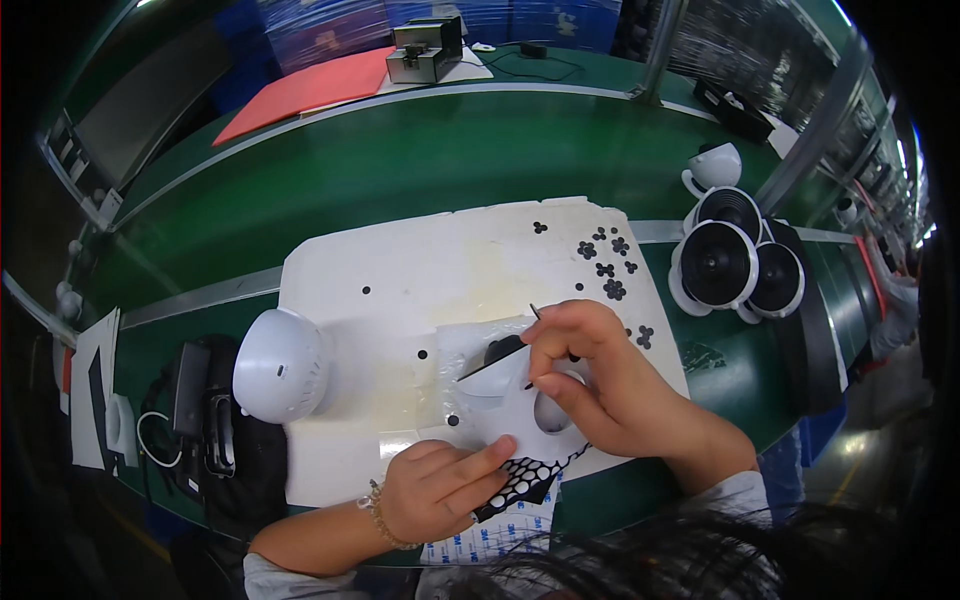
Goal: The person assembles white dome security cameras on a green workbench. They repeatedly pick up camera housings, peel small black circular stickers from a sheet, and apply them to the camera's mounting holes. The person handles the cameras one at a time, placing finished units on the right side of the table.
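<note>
A white curved plastic part (510, 418) with a rounded opening lies in front of me. My left hand (440, 492) holds its near edge with the fingers, the index fingertip pressed on top and the thumb hidden. Beneath those fingers is a black sheet with rows of white circles (530, 480), over a printed backing sheet (495, 540). Above the part, my right hand (610, 385) is closed in a pinch around a thin metal tool (536, 312), perhaps tweezers, mostly hidden by the fingers. Behind the part, a dark rounded thing (505, 348) rests on a clear plastic bag (455, 350).
A white dome-shaped housing (280, 367) stands left on the white board (375, 240). Small black pads (614, 290) are scattered at the board's far right. White units with black round faces (718, 263) cluster to the right. Black cases and cables (210, 430) lie far left.
</note>
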Demonstrator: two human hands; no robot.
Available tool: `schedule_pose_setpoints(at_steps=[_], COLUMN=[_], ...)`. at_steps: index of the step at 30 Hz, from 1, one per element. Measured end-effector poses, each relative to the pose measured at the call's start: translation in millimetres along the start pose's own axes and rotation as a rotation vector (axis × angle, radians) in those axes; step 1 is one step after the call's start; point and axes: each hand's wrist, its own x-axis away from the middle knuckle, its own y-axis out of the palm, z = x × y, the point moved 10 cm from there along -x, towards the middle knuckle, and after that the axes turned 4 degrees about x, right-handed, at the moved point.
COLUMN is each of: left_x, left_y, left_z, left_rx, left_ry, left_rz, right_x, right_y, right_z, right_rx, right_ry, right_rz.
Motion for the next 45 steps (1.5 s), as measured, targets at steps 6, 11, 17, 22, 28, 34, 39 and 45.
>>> schedule_pose_setpoints(at_steps=[6,11,17,22,28,34,39,45], left_x=[1.1,-1.0,-0.7,0.4,0.4,6.2,6.9,6.5], left_y=[-0.8,-0.7,-1.3,-1.0,2.2,6.7,6.8,6.9], left_z=[-0.4,0.2,1.8,1.0,1.3,0.3,-0.3,0.2], left_rx=[-0.009,-0.012,-0.030,-0.065,-0.067,-0.057,-0.061,-0.064], left_ry=[-0.008,-0.005,0.011,0.012,0.005,0.018,0.015,0.016], left_rz=[0.015,0.003,0.017,0.042,0.030,0.006,-0.004,-0.003], right_x=[-2.3,1.5,4.4,19.2,49.6,52.7,53.7,58.8], right_y=[-3.7,-5.0,-5.4,-2.9,-16.8,9.0,10.9,8.1], right_z=[-5.0,-7.4,-27.6,-45.2,-5.5,-1.5,-0.3,-7.1], right_rx=[-0.046,-0.004,0.356,0.703,0.200,0.133,0.137,0.294], right_ry=[-0.033,-0.043,-0.104,-0.185,0.078,0.140,0.137,0.049], right_rz=[0.083,0.119,0.140,0.170,0.202,0.052,0.060,0.140])
